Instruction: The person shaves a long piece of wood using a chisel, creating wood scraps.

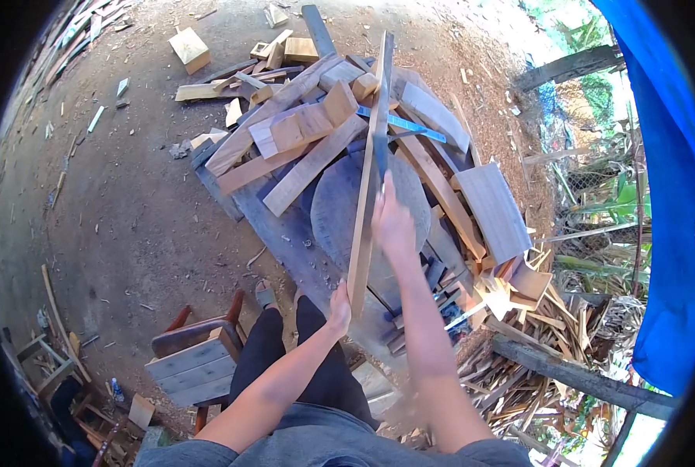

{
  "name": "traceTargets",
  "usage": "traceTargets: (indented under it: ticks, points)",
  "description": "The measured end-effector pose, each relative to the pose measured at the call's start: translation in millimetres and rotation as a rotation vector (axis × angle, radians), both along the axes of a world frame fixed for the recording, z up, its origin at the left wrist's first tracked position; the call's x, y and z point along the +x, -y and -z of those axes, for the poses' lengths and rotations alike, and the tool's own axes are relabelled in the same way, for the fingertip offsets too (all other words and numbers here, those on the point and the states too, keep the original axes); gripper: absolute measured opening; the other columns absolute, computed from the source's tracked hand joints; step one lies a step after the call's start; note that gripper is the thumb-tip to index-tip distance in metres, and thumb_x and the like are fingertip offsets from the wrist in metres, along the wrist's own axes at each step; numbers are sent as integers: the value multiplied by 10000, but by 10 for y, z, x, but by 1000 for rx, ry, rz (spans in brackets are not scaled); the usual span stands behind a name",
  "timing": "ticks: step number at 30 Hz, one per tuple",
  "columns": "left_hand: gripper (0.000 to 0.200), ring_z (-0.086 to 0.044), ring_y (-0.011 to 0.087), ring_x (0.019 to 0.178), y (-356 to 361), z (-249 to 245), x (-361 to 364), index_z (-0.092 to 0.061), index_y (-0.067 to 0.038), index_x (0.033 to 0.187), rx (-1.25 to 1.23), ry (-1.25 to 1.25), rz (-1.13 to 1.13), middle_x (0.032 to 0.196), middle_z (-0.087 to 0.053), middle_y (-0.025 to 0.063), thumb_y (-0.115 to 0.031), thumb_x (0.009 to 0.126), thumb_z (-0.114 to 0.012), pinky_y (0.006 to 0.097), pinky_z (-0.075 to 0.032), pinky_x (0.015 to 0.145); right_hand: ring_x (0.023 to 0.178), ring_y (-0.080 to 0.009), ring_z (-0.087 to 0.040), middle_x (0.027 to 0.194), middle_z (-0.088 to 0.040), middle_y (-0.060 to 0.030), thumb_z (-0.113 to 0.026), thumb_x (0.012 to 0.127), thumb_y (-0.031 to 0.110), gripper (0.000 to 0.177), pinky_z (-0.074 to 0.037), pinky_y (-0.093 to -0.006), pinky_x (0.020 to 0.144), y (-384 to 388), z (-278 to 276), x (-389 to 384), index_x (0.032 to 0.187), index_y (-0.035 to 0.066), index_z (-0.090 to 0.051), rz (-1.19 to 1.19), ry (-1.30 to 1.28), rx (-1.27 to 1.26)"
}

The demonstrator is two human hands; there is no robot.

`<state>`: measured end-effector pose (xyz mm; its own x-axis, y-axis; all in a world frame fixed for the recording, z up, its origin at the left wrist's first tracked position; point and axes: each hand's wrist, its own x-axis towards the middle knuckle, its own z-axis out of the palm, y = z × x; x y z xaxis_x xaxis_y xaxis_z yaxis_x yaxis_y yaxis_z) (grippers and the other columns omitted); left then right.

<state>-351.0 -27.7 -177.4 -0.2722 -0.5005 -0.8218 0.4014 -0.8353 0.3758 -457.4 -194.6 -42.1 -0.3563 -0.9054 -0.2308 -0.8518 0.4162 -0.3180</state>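
Grey shirt (339,440) fills six o'clock, closest to me; from it both arms stretch toward twelve, where a long board (363,233) slants up the middle of the scene, in front of a round block (333,206), though whether the two touch I can't tell; the left hand (339,308) has its fingers clamped on the board's lower end, presumably to steady it and stop it tipping; the right hand (394,222), a bit blurred, has its fingers closed on what looks like a dark blade-like tool (380,156) lying close along the board, its handle mostly hidden in the grip; held that way, near hand low and tool hand higher, the two grips seem sensibly apart; room is tight from eleven to one, where stacked offcuts (289,132) and a blue strip (421,130) crowd the board's upper half, and at three a thick block (494,214) presses in; nine o'clock offers the open space, bare ground (129,257) beyond the platform's edge (265,237), with a wooden seat (195,370) limiting it toward eight.
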Motion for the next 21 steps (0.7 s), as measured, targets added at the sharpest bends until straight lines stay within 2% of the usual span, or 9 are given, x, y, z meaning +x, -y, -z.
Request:
traceTargets:
  ticks: [2, 4, 7, 9, 10, 11, 13, 17, 21]
  points:
    - [514, -531, 179, 497, 5, -23, 23, -574, -53, 807, 15, 15, -18, 644, -545, 53, -456, 1009, -327, 336, -428, 484, 702, -459, -632, 761, -643, -268, -404, 976, 295, 533, -504, -570, 655, 65, 27, 5, 1472, 184, -245, 7, -20, -13]
    - [523, -564, 166, 595, 15, -73, 32, -607, -31, 871, 17, -10, 6, 713, -581, 56, -449, 1011, -325, 324, -455, 558, 726, -454, -638, 767, -645, -266, -401, 976, 294, 534, -501, -571, 660, -220, -81, 113, 1475, 188, -242, 24, 19, 31]
    - [527, -578, 153, 730, 1, -45, -66, -632, -16, 976, -41, 124, -81, 820, -616, 56, -444, 1012, -326, 311, -466, 680, 700, -454, -621, 751, -627, -281, -401, 974, 268, 566, -471, -541, 620, -1179, -267, 399, 1495, 168, -205, 48, 88, 263]
    - [528, -571, 152, 782, 31, -74, -21, -632, -11, 1019, -40, 101, -60, 867, -621, 54, -440, 1013, -325, 309, -456, 731, 687, -448, -622, 733, -622, -277, -401, 972, 259, 573, -467, -537, 604, -1475, -261, 464, 1498, 160, -195, 19, 117, 208]
    - [531, -564, 152, 834, 11, -94, -15, -632, -7, 1063, -54, 70, -28, 914, -627, 53, -437, 1014, -323, 307, -446, 782, 674, -442, -623, 716, -617, -273, -401, 970, 251, 581, -462, -532, 587, -1534, -343, 510, 1501, 152, -186, 5, 142, 136]
    - [531, -564, 152, 834, 13, -105, -25, -632, -7, 1063, -38, 73, -21, 914, -627, 53, -437, 1014, -323, 307, -446, 782, 678, -447, -620, 717, -617, -270, -399, 970, 241, 573, -461, -534, 588, -1406, -380, 474, 1495, 133, -198, 23, 102, 271]
    - [526, -563, 162, 848, 55, -83, -30, -626, -6, 1070, -34, 44, -24, 929, -623, 58, -431, 1016, -320, 317, -437, 800, 681, -464, -615, 723, -623, -274, -392, 975, 249, 553, -471, -545, 599, -1128, -141, 305, 1488, 142, -212, -38, 58, 48]
    - [529, -556, 157, 883, 49, 60, -5, -618, 2, 1080, 20, 70, 38, 953, -621, 64, -427, 1017, -316, 318, -429, 821, 688, -485, -608, 720, -624, -285, -385, 982, 261, 531, -488, -566, 623, -586, -69, 189, 1477, 157, -222, 58, 31, 61]
    - [533, -554, 153, 888, 40, -40, -51, -614, 2, 1069, -19, 32, -17, 951, -616, 68, -431, 1016, -309, 320, -428, 819, 719, -484, -613, 737, -631, -280, -384, 984, 271, 536, -489, -569, 652, -1389, -274, 494, 1481, 161, -216, 77, 92, 155]
